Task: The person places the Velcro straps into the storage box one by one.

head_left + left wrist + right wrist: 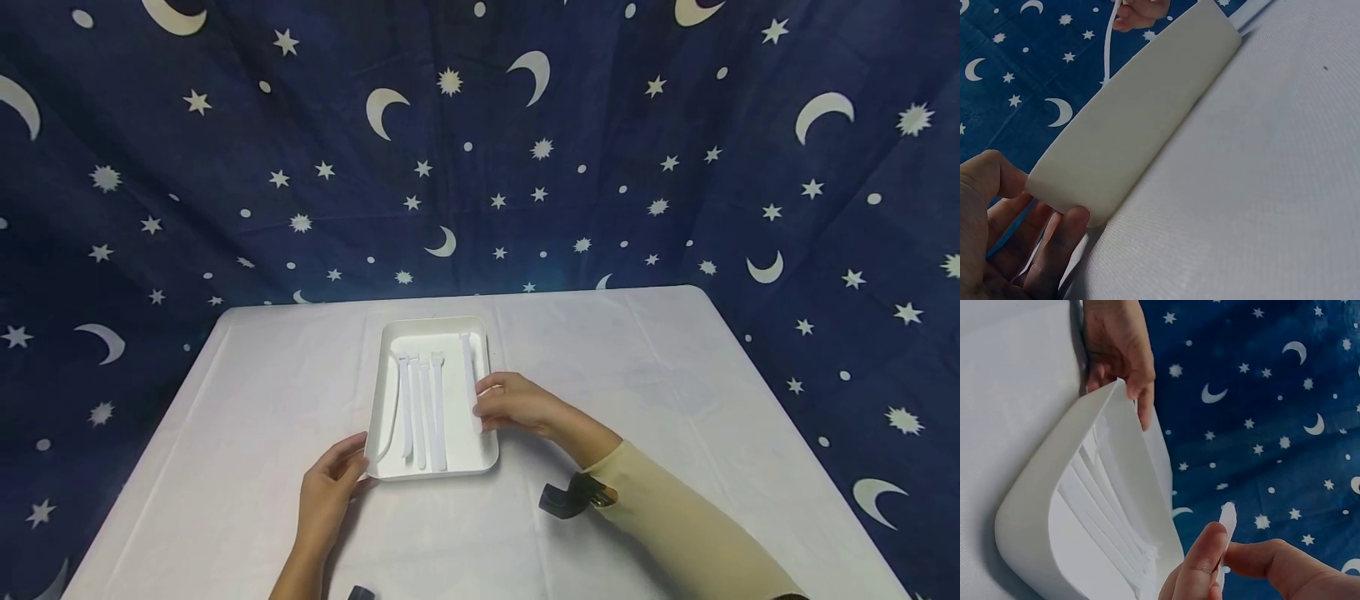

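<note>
A white rectangular tray (467, 454) sits on the table with several white straps (438, 417) lying lengthwise in its left half; they look like hook-and-loop cable ties. My left hand (326, 492) grips the tray's near left corner, thumb and fingertips on its wall (1135, 119) in the left wrist view. Over the tray's right side, my right hand (517, 404) pinches one white strap (468, 367) between thumb and fingers. In the right wrist view the pinched strap's end (1229, 519) sticks up past the fingertips, above the tray's rim.
A white cloth covers the table (675, 400). Behind it hangs a dark blue curtain (480, 100) with moons and stars. A black wrist mount (566, 497) sits at the right sleeve's cuff.
</note>
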A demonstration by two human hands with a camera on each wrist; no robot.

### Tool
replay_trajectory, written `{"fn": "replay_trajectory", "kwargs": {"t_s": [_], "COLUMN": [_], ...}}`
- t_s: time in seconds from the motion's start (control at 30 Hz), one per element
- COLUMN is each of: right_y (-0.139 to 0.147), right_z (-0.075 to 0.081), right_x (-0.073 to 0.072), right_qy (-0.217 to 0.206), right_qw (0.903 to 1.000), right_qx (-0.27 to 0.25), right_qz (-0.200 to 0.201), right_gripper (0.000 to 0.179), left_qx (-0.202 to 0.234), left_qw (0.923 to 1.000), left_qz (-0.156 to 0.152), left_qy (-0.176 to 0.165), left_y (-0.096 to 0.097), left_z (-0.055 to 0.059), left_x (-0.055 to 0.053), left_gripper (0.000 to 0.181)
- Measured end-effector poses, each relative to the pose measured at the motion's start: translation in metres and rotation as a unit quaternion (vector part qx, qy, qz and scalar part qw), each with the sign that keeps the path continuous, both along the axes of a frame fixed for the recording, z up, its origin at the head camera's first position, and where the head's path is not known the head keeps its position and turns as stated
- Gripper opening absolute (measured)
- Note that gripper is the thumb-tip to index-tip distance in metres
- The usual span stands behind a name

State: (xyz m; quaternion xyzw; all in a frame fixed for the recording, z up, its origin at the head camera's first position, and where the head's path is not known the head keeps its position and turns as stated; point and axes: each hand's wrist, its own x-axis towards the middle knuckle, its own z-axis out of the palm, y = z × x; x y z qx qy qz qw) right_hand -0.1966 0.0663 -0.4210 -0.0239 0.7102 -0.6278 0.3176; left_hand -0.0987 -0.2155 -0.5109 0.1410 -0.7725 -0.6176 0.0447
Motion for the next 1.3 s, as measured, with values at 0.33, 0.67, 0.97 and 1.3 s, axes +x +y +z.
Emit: {"fn": "replay_trajectory", "kwargs": {"t_s": [0.33, 0.67, 0.97, 1.3], "right_y": [-0.016, -0.026, -0.036, -0.044], "right_z": [-0.006, -0.010, -0.020, -0.021], "right_x": [-0.008, -0.008, -0.007, -0.001], "right_qy": [-0.029, -0.059, -0.060, -0.021], "right_qw": [0.9991, 0.9978, 0.9971, 0.9926], "right_qx": [0.031, 0.031, 0.047, 0.119], "right_qz": [0.005, -0.008, -0.002, 0.011], "right_gripper": [0.050, 0.051, 0.048, 0.041], "left_qx": [-0.007, -0.010, -0.011, -0.013], "left_qw": [1.0000, 0.9999, 0.9999, 0.9999], "left_qz": [0.002, 0.000, 0.005, 0.002], "left_qy": [-0.001, -0.003, -0.003, -0.003], "left_y": [0.002, 0.002, 0.001, 0.001], "left_z": [0.000, 0.000, -0.002, 0.000], "left_x": [0.000, 0.000, 0.000, 0.000], "left_gripper": [0.036, 0.036, 0.036, 0.036]}}
